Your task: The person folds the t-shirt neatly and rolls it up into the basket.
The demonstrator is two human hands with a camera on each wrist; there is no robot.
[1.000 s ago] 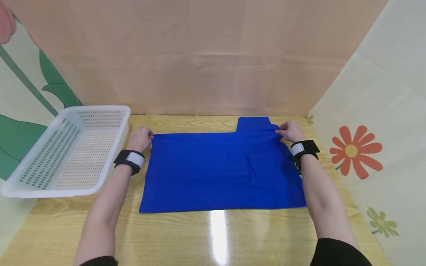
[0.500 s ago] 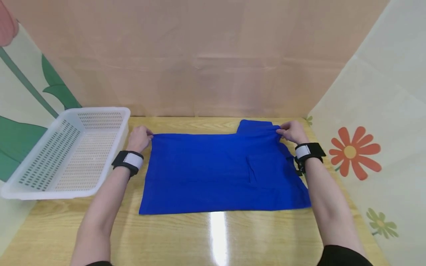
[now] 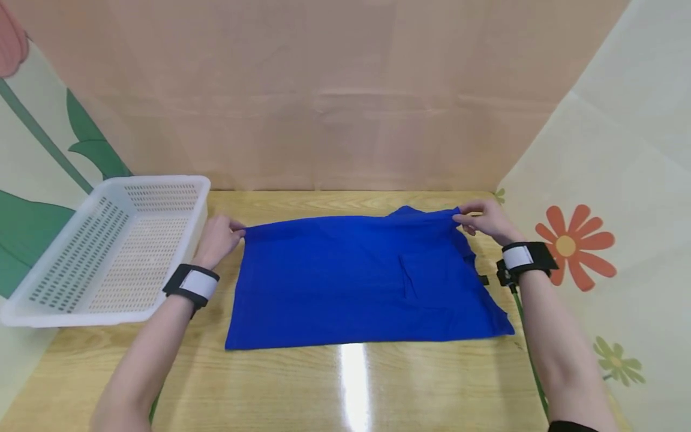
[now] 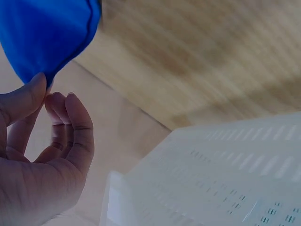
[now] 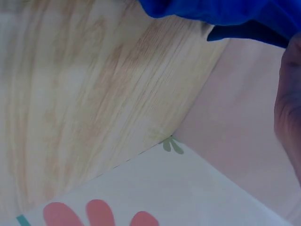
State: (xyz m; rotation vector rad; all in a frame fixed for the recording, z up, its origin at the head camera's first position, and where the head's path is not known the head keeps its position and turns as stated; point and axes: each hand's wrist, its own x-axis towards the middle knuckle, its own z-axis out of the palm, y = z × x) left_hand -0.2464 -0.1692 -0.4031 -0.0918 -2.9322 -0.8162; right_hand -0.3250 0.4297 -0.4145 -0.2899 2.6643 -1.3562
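A blue shirt [image 3: 335, 270] lies folded lengthwise on the table, with a pocket-like outline on its right half and a sleeve-like flap behind its far edge. My left hand [image 3: 218, 239] pinches its far left corner between thumb and finger. In the left wrist view that corner hangs from the fingertips of the left hand [image 4: 51, 136], the other fingers loosely curled. My right hand [image 3: 486, 219] pinches the far edge near the right end, lifted a little. Only the side of the right hand [image 5: 289, 103] shows in the right wrist view, beside blue cloth [image 5: 207, 9]; its fingertips are out of frame.
A white perforated plastic basket [image 3: 201, 231] stands at the left, close to my left forearm. The wood-grained table [image 3: 291, 390] meets a pinkish backdrop [image 3: 324, 120] behind and a flower-printed sheet [image 3: 621, 192] on the right. A small dark piece [image 3: 483, 280] shows at the shirt's right edge.
The shirt's far edge has risen, and its sleeve-like flap is now mostly hidden behind it. My right hand has shifted rightward; my left wrist has moved outward. The near right corner has spread to the right.
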